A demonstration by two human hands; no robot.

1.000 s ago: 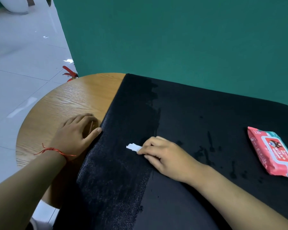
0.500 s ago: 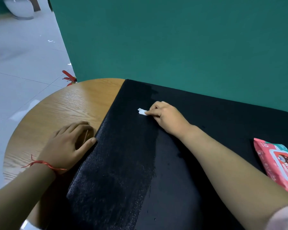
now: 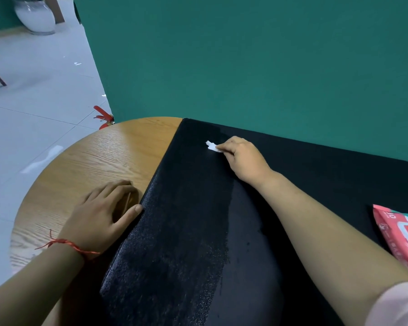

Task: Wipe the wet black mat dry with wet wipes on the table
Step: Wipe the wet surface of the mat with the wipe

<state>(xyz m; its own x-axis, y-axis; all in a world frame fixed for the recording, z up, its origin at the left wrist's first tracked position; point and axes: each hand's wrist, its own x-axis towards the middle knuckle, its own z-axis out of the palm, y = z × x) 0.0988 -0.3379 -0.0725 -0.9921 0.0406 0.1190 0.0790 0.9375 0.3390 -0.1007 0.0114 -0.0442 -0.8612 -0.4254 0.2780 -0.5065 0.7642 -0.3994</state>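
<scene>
Wood table [image 3: 104,156] w/ black mat [image 3: 186,231] on it. Right hand [image 3: 243,158] pinches small wipe [image 3: 212,146] near mat's far-left corner. Left hand [image 3: 101,212] rests loosely curled at mat's left edge, thumb touching it. Best approach: press wipe flat, overlap strokes.

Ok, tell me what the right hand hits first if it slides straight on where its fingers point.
Nothing on the black mat blocks the right hand holding the white wipe; it likely reaches the mat's far left corner, then the green wall.
</scene>
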